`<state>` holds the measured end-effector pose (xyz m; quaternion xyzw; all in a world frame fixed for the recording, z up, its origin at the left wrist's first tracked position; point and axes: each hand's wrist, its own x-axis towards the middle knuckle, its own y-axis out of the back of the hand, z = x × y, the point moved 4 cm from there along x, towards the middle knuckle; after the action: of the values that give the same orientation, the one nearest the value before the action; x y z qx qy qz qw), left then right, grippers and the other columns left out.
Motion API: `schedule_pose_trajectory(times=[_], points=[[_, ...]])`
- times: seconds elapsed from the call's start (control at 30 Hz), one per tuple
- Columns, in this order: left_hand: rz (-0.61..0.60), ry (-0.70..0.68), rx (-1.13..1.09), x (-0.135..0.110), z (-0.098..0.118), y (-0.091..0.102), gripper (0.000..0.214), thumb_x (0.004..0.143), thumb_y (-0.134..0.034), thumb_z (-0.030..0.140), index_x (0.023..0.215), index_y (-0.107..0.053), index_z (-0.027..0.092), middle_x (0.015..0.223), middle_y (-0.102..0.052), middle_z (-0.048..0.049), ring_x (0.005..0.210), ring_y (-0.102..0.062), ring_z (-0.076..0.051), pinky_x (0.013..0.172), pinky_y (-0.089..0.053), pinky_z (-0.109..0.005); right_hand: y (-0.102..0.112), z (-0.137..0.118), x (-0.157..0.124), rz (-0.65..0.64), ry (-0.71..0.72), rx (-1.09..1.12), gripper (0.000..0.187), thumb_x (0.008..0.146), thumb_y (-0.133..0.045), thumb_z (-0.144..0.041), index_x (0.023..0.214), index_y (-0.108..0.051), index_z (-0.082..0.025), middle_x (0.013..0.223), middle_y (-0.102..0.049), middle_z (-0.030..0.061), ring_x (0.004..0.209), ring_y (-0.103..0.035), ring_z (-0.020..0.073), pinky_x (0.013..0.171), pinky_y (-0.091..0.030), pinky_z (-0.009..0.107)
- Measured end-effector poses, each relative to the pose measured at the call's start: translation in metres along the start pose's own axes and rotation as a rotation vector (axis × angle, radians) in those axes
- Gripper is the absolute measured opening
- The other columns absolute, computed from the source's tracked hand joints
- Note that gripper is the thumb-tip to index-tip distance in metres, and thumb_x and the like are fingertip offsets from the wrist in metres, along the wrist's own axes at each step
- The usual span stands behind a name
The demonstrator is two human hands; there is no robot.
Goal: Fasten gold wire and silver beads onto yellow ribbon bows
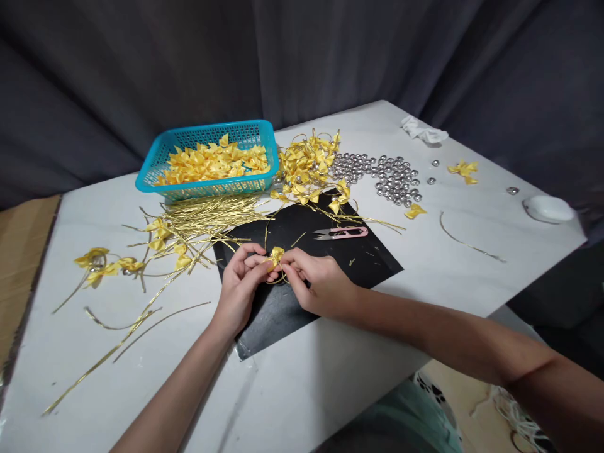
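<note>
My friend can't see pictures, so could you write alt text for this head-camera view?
A person's left hand and right hand pinch a small yellow bow together above a black mat on a white table. Behind them lie pink snips, loose gold ties, a blue basket of yellow bows and a cluster of silver beads.

Small yellow ribbon bow (276, 255) with gold wire loop, above black mat (330, 251)

The left hand (239, 288) and the right hand (319, 284) are shown bare, as are the forearms. Soft teal-green fabric (401, 418) is glimpsed below them; whether it is worn cannot be told.
</note>
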<state>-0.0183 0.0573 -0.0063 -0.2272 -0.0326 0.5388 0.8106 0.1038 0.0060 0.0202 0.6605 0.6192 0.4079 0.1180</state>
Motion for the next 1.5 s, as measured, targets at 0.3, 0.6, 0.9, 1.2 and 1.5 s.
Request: schedule_pose_trajectory(times=[0.3,0.6,0.9,1.2,1.5], points=[[-0.014,0.005,-0.011,-0.0013,0.0,0.0007,0.023,0.069,-0.069,0.014,0.079,-0.049,0.017,0.058,-0.062,0.0043,0.053,-0.056,-0.005,0.056,-0.045,-0.011,-0.0023,-0.0024,-0.0033,-0.019,-0.121,0.062,0.008,0.084,-0.041,-0.014,0.086,-0.049,-0.016,0.055,-0.057,-0.0044,0.037,-0.042,0.0049,0.042,-0.03,0.015],[-0.022,0.023,-0.048,-0.0002,0.002,-0.0035,0.025,0.067,-0.068,0.012,0.075,-0.045,0.017,0.05,-0.052,0.0088,0.05,-0.052,-0.005,0.055,-0.044,-0.012,-0.0042,-0.0035,-0.0043,-0.037,-0.176,0.1,0.006,0.086,-0.039,-0.016,0.087,-0.045,-0.017,0.063,-0.061,-0.0018,0.044,-0.051,0.0068,0.048,-0.034,0.016],[-0.045,0.005,-0.006,-0.0002,0.0025,-0.0039,0.028,0.069,-0.066,0.014,0.07,-0.039,0.018,0.056,-0.051,0.0073,0.047,-0.043,-0.004,0.048,-0.037,-0.012,-0.0101,-0.0025,-0.0056,-0.007,-0.153,0.13,0.007,0.088,-0.037,-0.017,0.089,-0.044,-0.018,0.056,-0.052,-0.0047,0.044,-0.048,0.008,0.05,-0.035,0.017],[-0.064,0.016,-0.008,-0.0015,0.002,-0.0044,0.023,0.071,-0.065,0.016,0.074,-0.042,0.019,0.06,-0.053,0.0057,0.051,-0.045,-0.006,0.049,-0.04,-0.013,-0.0074,-0.0034,-0.0045,-0.013,-0.138,0.158,0.008,0.087,-0.036,-0.016,0.087,-0.044,-0.018,0.058,-0.053,-0.0045,0.044,-0.047,0.0073,0.049,-0.034,0.016],[-0.061,0.053,-0.065,-0.003,0.0044,-0.0041,0.023,0.068,-0.068,0.018,0.078,-0.047,0.018,0.062,-0.058,0.0032,0.058,-0.054,-0.009,0.053,-0.044,-0.015,-0.0038,-0.0044,-0.0044,-0.028,-0.153,0.165,0.008,0.087,-0.037,-0.016,0.087,-0.045,-0.018,0.053,-0.047,-0.0066,0.04,-0.041,0.006,0.045,-0.029,0.016]])
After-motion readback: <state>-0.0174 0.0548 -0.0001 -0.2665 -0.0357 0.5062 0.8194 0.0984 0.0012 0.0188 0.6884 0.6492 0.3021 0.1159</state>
